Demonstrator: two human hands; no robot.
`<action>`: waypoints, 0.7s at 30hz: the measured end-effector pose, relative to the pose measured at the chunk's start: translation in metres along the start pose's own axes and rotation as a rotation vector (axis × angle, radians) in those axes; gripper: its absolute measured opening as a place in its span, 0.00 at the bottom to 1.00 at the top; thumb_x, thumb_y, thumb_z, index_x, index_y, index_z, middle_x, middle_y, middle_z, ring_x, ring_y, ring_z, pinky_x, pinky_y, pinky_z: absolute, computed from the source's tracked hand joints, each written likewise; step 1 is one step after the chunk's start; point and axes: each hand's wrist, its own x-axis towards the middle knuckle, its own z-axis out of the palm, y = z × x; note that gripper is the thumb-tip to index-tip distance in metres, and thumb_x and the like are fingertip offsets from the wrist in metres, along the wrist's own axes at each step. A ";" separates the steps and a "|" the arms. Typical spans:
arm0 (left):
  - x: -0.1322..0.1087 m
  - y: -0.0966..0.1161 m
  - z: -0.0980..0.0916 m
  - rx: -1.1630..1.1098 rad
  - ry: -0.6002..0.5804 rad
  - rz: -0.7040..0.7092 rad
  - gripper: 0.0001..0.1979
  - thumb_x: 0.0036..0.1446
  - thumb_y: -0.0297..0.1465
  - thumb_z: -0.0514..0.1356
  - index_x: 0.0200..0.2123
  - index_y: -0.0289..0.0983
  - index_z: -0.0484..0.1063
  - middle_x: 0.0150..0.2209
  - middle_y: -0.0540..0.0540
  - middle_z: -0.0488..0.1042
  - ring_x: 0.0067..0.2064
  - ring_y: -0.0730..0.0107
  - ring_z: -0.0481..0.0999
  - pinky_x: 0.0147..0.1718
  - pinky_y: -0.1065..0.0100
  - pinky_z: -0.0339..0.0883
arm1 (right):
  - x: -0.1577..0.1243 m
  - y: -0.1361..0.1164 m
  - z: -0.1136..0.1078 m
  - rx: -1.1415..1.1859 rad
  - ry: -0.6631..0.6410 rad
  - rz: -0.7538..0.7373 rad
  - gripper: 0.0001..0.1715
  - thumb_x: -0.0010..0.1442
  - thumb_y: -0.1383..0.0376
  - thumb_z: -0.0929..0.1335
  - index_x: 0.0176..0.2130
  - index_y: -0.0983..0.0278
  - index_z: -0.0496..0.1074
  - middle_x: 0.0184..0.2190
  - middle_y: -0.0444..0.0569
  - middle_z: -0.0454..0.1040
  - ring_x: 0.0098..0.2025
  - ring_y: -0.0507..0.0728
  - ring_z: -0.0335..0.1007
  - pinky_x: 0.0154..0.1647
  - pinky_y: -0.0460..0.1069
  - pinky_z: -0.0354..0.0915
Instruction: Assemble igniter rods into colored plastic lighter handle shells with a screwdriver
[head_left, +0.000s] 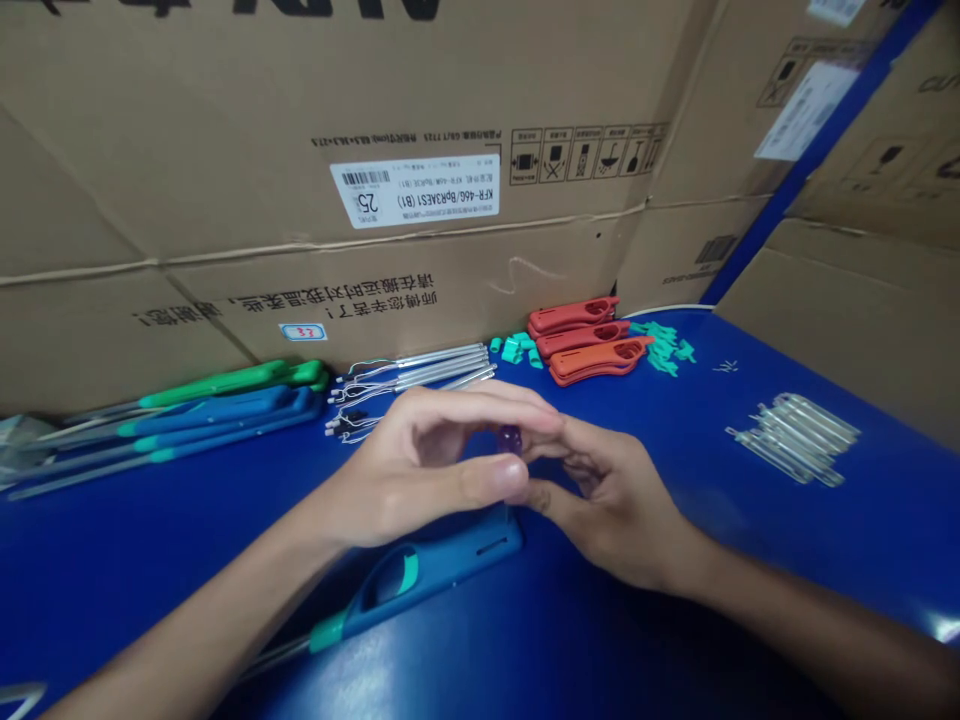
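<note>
A small dark purple piece [510,438] sits between my two hands, partly hidden by my fingers. My left hand [427,465] curls over it from the left, with thumb and fingers closing around it. From the right, my right hand [600,500] pinches the same piece with its fingertips. Just below my hands, a blue plastic handle with teal trim [420,580] lies on the table, with a thin metal rod running from its lower end. Neither hand touches it.
The blue table [150,580] is backed by cardboard boxes [375,130]. Along the back lie green and blue handled rods [187,415], wired metal rods [412,370], orange-red handles [585,335] and teal clips [664,347]. A bundle of metal tubes [795,438] lies at right.
</note>
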 end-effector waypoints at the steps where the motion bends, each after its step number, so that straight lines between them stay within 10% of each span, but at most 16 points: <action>1: 0.000 0.004 -0.002 0.074 -0.015 -0.002 0.11 0.57 0.30 0.64 0.44 0.40 0.79 0.48 0.41 0.76 0.49 0.60 0.75 0.48 0.63 0.69 | 0.001 -0.001 -0.003 0.008 -0.059 -0.003 0.06 0.58 0.70 0.70 0.38 0.63 0.74 0.33 0.45 0.78 0.38 0.52 0.76 0.43 0.47 0.71; 5: 0.002 0.009 0.000 0.195 0.054 0.041 0.06 0.50 0.28 0.69 0.34 0.39 0.82 0.42 0.43 0.79 0.45 0.62 0.76 0.47 0.62 0.69 | 0.000 -0.006 -0.007 -0.030 -0.206 -0.057 0.12 0.60 0.73 0.67 0.44 0.64 0.74 0.35 0.45 0.76 0.38 0.52 0.73 0.45 0.47 0.70; 13: -0.001 0.000 0.016 -0.021 0.209 -0.013 0.18 0.33 0.21 0.75 0.23 0.35 0.68 0.31 0.50 0.75 0.37 0.68 0.75 0.31 0.72 0.70 | -0.008 0.004 0.006 -0.090 0.010 -0.101 0.06 0.58 0.63 0.72 0.35 0.63 0.75 0.32 0.47 0.75 0.36 0.53 0.71 0.38 0.48 0.70; 18: -0.004 0.015 0.003 0.192 0.002 -0.010 0.15 0.54 0.26 0.66 0.46 0.38 0.76 0.47 0.43 0.78 0.49 0.60 0.75 0.47 0.63 0.71 | -0.006 0.005 0.001 -0.042 -0.030 -0.040 0.08 0.61 0.68 0.68 0.42 0.62 0.74 0.39 0.48 0.79 0.41 0.54 0.75 0.45 0.49 0.71; 21: -0.002 0.022 -0.002 0.325 -0.037 0.073 0.11 0.60 0.24 0.60 0.43 0.39 0.80 0.46 0.44 0.79 0.52 0.61 0.75 0.53 0.61 0.67 | -0.004 0.004 -0.002 -0.056 -0.107 -0.067 0.11 0.62 0.71 0.66 0.45 0.63 0.73 0.38 0.48 0.78 0.41 0.54 0.75 0.46 0.50 0.71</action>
